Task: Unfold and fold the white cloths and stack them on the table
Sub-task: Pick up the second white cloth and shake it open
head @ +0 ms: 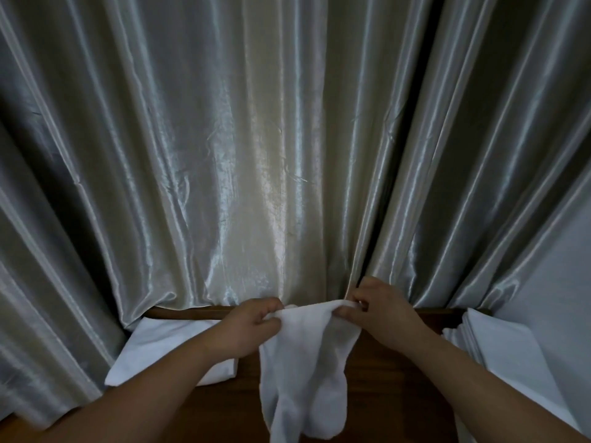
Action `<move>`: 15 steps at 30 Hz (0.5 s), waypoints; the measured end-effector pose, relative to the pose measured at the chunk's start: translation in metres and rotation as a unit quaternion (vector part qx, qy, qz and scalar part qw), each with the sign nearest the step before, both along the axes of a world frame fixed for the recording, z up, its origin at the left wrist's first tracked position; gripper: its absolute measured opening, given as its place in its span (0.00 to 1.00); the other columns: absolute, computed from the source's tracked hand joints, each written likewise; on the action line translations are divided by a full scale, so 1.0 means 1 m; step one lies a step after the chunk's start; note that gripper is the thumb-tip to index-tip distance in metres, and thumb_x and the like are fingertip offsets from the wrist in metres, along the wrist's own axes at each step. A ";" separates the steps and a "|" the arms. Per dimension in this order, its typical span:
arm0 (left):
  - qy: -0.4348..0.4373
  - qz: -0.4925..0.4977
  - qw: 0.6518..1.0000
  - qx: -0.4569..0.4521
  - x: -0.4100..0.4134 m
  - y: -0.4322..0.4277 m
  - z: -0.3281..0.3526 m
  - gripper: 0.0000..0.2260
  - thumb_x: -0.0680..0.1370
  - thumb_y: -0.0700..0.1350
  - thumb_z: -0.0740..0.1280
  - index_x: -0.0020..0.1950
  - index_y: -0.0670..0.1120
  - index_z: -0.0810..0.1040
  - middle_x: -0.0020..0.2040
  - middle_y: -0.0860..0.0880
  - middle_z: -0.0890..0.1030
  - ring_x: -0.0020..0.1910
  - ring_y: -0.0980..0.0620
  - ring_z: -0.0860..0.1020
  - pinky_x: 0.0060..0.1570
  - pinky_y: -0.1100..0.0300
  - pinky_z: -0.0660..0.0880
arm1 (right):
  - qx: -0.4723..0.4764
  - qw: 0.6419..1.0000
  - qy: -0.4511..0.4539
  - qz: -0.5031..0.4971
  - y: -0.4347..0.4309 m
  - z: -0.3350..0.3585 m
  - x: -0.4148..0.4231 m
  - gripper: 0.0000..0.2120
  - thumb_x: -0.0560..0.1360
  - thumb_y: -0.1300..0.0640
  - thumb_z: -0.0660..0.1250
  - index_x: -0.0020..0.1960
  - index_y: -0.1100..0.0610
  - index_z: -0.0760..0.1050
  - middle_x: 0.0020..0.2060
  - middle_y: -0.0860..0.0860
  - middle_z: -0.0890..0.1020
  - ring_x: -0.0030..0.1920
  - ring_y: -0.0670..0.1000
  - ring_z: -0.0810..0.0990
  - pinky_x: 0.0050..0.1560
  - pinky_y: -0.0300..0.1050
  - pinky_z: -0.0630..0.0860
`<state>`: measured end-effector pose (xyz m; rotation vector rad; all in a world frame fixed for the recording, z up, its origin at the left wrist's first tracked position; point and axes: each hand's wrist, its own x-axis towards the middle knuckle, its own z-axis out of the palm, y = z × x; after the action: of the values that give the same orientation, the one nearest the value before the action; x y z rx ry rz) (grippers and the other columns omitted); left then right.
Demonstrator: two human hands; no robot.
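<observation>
A white cloth point(303, 362) hangs bunched in the air above the dark wooden table point(377, 372). My left hand point(252, 324) pinches its upper left edge and my right hand point(380, 310) pinches its upper right edge, so the top edge stretches between them. The lower part droops in loose folds toward me. A folded white cloth point(166, 340) lies flat on the table to the left, partly under my left forearm. A stack of white cloths point(511, 353) sits at the right end of the table.
A shiny grey-beige curtain point(256, 155) hangs right behind the table and fills most of the view, its folds resting against the table's far edge point(179, 313). The curtain also drapes down on both sides of the table.
</observation>
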<state>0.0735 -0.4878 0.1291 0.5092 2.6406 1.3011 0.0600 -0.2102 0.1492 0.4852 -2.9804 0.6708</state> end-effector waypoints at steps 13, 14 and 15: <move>0.097 0.019 0.995 -0.031 -0.025 -0.039 0.040 0.11 0.69 0.38 0.61 0.36 0.52 0.79 0.36 0.54 0.80 0.35 0.54 0.78 0.35 0.59 0.75 | -0.154 0.937 -0.273 0.156 -0.010 -0.016 0.023 0.14 0.72 0.41 0.73 0.48 0.52 0.83 0.44 0.48 0.85 0.44 0.46 0.83 0.46 0.45 0.79; 0.128 0.005 0.990 -0.055 -0.026 -0.044 0.043 0.13 0.69 0.37 0.61 0.36 0.54 0.79 0.38 0.54 0.80 0.38 0.54 0.79 0.39 0.60 0.75 | -0.138 0.938 -0.275 0.159 -0.009 -0.019 0.024 0.16 0.72 0.40 0.73 0.49 0.53 0.83 0.43 0.48 0.84 0.43 0.46 0.83 0.46 0.46 0.78; 0.161 -0.009 0.984 -0.080 -0.027 -0.048 0.045 0.14 0.70 0.36 0.61 0.37 0.54 0.79 0.40 0.55 0.80 0.42 0.55 0.79 0.43 0.63 0.74 | -0.120 0.941 -0.271 0.163 -0.007 -0.023 0.025 0.18 0.71 0.39 0.73 0.48 0.53 0.83 0.40 0.48 0.83 0.41 0.45 0.81 0.43 0.46 0.76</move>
<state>0.0465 -0.5361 0.1745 0.7748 2.9580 1.0666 0.0851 -0.2174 0.1260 0.9176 -3.2585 1.3832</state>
